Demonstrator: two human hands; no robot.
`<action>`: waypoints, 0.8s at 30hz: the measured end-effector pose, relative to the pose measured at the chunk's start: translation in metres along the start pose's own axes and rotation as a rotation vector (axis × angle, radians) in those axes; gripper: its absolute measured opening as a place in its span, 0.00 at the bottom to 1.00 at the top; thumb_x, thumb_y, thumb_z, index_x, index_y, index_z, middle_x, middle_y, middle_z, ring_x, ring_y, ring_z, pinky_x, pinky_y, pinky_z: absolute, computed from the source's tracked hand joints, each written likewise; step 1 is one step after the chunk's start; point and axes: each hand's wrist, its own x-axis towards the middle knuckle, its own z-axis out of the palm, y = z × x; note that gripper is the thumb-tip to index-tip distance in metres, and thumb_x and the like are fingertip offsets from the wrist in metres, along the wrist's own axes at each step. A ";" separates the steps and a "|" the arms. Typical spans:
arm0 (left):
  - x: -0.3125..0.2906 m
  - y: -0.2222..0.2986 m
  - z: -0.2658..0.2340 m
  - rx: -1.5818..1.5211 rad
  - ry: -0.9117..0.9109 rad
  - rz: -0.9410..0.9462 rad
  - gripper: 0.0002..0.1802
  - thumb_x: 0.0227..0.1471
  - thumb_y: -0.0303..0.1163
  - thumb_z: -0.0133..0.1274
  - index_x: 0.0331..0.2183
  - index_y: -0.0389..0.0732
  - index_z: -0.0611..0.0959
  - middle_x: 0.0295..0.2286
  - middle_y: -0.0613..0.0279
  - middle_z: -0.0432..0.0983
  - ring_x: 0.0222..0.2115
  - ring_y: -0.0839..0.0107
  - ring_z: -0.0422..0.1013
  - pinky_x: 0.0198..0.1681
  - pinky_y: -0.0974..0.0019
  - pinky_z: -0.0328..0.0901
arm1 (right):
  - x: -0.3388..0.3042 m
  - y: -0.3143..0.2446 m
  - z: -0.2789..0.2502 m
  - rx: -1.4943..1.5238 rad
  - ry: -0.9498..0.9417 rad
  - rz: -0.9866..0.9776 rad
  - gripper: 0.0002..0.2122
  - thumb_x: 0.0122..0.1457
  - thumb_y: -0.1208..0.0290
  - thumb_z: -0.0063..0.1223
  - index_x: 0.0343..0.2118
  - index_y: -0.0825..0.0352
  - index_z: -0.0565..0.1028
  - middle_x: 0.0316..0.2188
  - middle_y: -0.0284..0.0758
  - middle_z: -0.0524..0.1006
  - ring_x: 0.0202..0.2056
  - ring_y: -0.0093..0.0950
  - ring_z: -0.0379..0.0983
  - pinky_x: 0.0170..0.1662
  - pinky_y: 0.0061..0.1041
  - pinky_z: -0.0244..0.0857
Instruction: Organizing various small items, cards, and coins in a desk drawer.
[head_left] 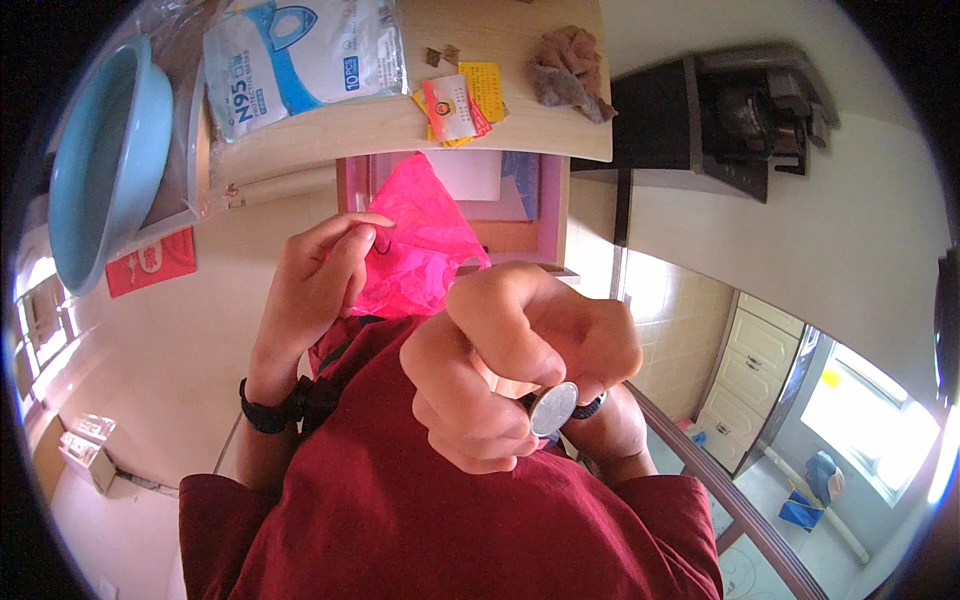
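Close in front of me, my right hand [520, 360] is raised with its fingers curled, pinching a silver coin [553, 409] by its rim so one flat face shows. My left hand [320, 265] is farther down and to the left, closed on the edge of a bright pink plastic bag [418, 235]. The bag hangs thin and crumpled, partly over an open drawer [553, 205]; its lower part is hidden behind my right hand and my shirt. Whether anything is inside the bag, I cannot tell.
On the wooden desk [300, 140] lie a mask packet [300, 60], red and yellow cards [455, 105] and a crumpled cloth [570, 70]. A blue basin [110, 165] stands at the left. A black appliance [720, 115] is at the right, and papers fill the drawer.
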 end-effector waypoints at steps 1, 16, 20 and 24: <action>0.000 0.000 0.000 -0.001 0.002 0.000 0.15 0.61 0.31 0.40 0.40 0.35 0.79 0.11 0.77 0.59 0.12 0.89 0.53 0.15 0.77 0.48 | 0.000 0.002 0.000 0.024 -0.002 -0.035 0.10 0.39 0.77 0.50 0.27 0.67 0.64 0.26 0.42 0.66 0.22 0.29 0.64 0.25 0.26 0.65; 0.000 -0.001 -0.001 0.005 0.003 0.023 0.15 0.61 0.32 0.41 0.39 0.34 0.79 0.11 0.76 0.60 0.12 0.89 0.54 0.15 0.78 0.49 | 0.002 0.008 -0.006 0.087 -0.064 -0.116 0.10 0.41 0.73 0.51 0.25 0.67 0.63 0.25 0.43 0.66 0.20 0.29 0.64 0.21 0.25 0.64; 0.001 -0.002 0.000 0.004 -0.011 0.033 0.15 0.61 0.32 0.41 0.39 0.34 0.79 0.11 0.76 0.60 0.12 0.89 0.54 0.15 0.78 0.49 | 0.005 0.008 -0.013 0.065 -0.168 -0.156 0.11 0.44 0.72 0.52 0.28 0.66 0.63 0.26 0.41 0.67 0.21 0.29 0.65 0.21 0.24 0.64; 0.001 -0.006 -0.001 0.010 0.000 0.040 0.15 0.61 0.32 0.41 0.39 0.34 0.79 0.11 0.76 0.60 0.12 0.89 0.54 0.15 0.78 0.49 | 0.003 0.006 -0.014 0.045 -0.144 -0.133 0.11 0.45 0.71 0.52 0.29 0.66 0.63 0.26 0.41 0.67 0.21 0.29 0.66 0.20 0.24 0.63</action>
